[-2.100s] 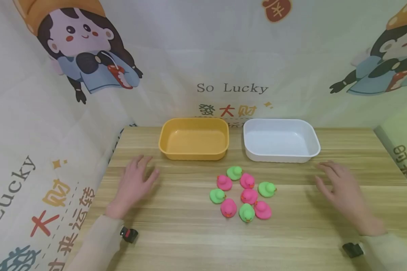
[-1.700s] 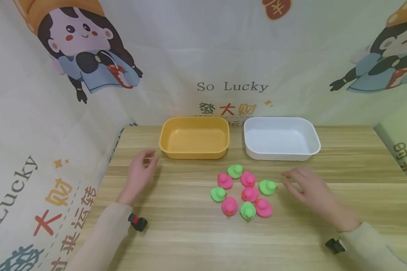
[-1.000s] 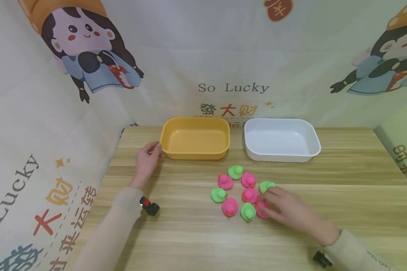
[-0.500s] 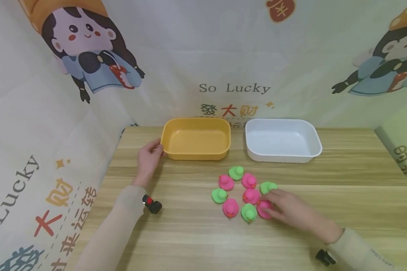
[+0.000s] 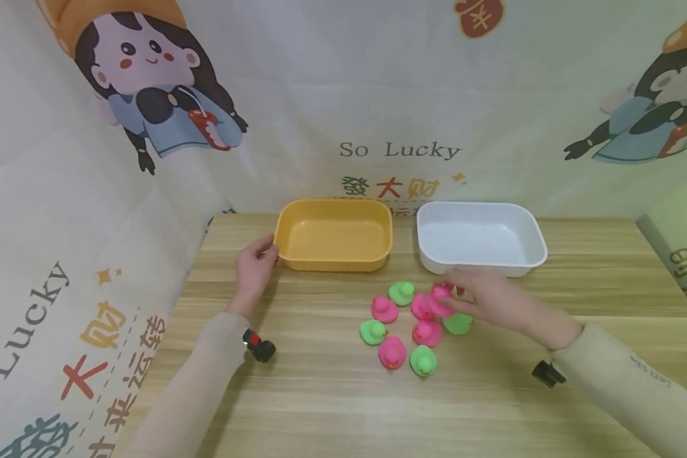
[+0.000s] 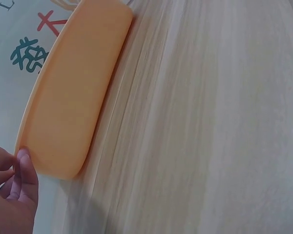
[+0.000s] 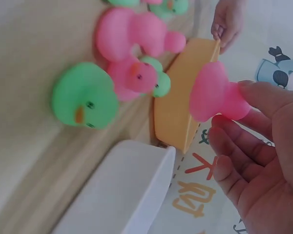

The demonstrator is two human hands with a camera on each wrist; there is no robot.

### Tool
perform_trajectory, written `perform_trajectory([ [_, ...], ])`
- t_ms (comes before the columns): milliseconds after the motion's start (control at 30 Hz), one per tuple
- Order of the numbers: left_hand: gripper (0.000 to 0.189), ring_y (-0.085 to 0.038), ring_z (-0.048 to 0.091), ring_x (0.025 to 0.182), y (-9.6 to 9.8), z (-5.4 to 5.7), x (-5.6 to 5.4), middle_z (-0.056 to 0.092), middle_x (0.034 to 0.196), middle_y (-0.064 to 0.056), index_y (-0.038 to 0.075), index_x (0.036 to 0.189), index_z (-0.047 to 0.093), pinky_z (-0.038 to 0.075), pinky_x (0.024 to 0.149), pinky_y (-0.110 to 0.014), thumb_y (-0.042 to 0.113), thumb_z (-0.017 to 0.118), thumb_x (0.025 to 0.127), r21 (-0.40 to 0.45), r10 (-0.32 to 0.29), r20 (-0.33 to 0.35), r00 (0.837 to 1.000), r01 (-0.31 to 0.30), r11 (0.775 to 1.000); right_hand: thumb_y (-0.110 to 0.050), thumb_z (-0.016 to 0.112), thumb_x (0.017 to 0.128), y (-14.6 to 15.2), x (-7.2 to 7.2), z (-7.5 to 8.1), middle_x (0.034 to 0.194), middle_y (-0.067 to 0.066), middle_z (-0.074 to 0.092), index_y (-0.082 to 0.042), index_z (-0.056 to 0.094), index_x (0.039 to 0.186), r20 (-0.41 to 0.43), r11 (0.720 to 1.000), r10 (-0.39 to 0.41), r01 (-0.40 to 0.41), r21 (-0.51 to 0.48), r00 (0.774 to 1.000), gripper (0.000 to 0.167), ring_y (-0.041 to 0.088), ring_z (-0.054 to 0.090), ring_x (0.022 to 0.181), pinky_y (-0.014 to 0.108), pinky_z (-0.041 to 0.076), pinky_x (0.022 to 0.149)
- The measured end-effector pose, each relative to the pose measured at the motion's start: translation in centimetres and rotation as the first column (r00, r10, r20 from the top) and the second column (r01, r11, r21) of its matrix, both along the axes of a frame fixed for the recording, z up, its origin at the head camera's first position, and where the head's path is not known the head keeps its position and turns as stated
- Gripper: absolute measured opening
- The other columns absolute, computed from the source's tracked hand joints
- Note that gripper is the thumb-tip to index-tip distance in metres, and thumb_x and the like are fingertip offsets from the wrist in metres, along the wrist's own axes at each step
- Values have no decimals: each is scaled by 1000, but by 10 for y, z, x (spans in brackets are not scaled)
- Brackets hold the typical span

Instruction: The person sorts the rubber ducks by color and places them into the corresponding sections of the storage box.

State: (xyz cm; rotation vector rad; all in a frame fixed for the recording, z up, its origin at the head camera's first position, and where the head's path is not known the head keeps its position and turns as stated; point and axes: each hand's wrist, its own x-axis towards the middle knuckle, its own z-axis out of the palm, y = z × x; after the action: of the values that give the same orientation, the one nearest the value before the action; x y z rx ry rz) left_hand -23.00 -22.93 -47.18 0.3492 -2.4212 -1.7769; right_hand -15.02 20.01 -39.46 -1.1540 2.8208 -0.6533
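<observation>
My left hand (image 5: 253,273) pinches the left end of a yellow plastic tub (image 5: 333,264), thumb and fingertips at its rim in the left wrist view. My right hand (image 5: 495,299) holds a pink toy duck (image 7: 212,92) between thumb and fingers, lifted above the table. In the head view this duck overlaps another pink duck (image 5: 421,306) lying below. A green duck (image 5: 458,323) sits partly covered by the right hand. More pink ducks (image 5: 392,352) and green ducks (image 5: 423,360) lie loosely grouped mid-table.
A white plastic tub (image 5: 481,238) stands to the right of the yellow one, its front edge partly behind the right hand. Both tubs stand at the back of the wooden table (image 5: 343,407), before a printed cloth (image 5: 298,114). Each wrist carries a small black camera.
My left hand has come to the yellow tub's end and taken hold of it. From the right side, my right hand reached the ducks, picked up the front-right pink one and moved it toward the white tub.
</observation>
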Motion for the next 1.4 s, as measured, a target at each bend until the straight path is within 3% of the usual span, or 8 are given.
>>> perform_trajectory([
  [167, 42, -2, 65, 76, 0, 2, 0, 65, 132, -28, -4, 145, 55, 56, 70, -10, 7, 56, 104, -13, -1, 4, 1000, 1, 1000, -19, 74, 98, -19, -39, 21, 98, -6, 69, -10, 74, 116, 50, 1000, -8, 7, 14, 999, 20, 10, 61, 87, 33, 59, 76],
  [333, 41, -9, 68, 81, -2, 2, 1, 66, 131, -27, -4, 144, 57, 56, 69, -9, 7, 56, 104, -29, 10, 2, 1000, -10, 1000, -20, 72, 100, -42, -83, 32, 98, -2, 71, -11, 74, 112, 21, 999, 23, -24, 48, 1000, 15, 16, 61, 86, 33, 56, 75],
  [500, 41, -8, 67, 80, -4, 2, 1, 66, 131, -28, -5, 144, 57, 59, 73, -14, 6, 56, 104, -30, 4, 1, 1000, -4, 1000, -20, 69, 102, -62, -119, 35, 103, 5, 72, -6, 72, 120, 89, 1000, -10, 10, 4, 996, 23, 22, 63, 90, 38, 57, 78],
  [600, 41, -7, 67, 79, -4, 3, 1, 66, 132, -27, -4, 144, 56, 61, 76, -18, 6, 57, 104, -25, 4, 8, 1000, -3, 1000, -24, 68, 103, -72, -136, 33, 103, 7, 72, -5, 70, 125, 165, 998, -60, 63, -17, 985, 30, 25, 63, 94, 41, 57, 83],
  [700, 42, -6, 67, 78, -4, 3, 1, 66, 132, -26, -3, 145, 57, 60, 75, -17, 7, 57, 104, -19, 4, 12, 1000, -3, 1000, -26, 68, 103, -80, -150, 28, 105, 8, 73, -5, 70, 124, 187, 994, -101, 108, -29, 977, 30, 26, 64, 95, 43, 57, 86],
  [1000, 41, -6, 66, 78, -5, 3, 3, 66, 131, -27, -5, 145, 56, 58, 71, -14, 6, 57, 105, -15, 0, 1, 1000, 0, 1000, -26, 69, 102, -111, -176, 4, 113, 14, 72, -4, 69, 123, 209, 984, -161, 173, -40, 965, 31, 29, 64, 105, 45, 54, 97],
  [1200, 42, -4, 65, 75, -5, 3, 3, 65, 134, -27, -5, 144, 56, 57, 70, -13, 6, 58, 104, -2, -7, -8, 1000, 7, 1000, -26, 70, 101, -136, -182, -5, 113, 12, 70, -4, 71, 120, 209, 980, -198, 195, 34, 958, 29, 28, 62, 104, 43, 53, 98],
  [1400, 41, -6, 66, 76, -2, 2, 3, 67, 132, -26, -4, 143, 57, 57, 69, -12, 6, 59, 104, -8, -8, -7, 1000, 8, 1000, -27, 67, 103, -152, -186, -17, 110, 11, 71, -6, 71, 117, 180, 979, -191, 173, 111, 965, 26, 26, 61, 99, 41, 54, 95],
])
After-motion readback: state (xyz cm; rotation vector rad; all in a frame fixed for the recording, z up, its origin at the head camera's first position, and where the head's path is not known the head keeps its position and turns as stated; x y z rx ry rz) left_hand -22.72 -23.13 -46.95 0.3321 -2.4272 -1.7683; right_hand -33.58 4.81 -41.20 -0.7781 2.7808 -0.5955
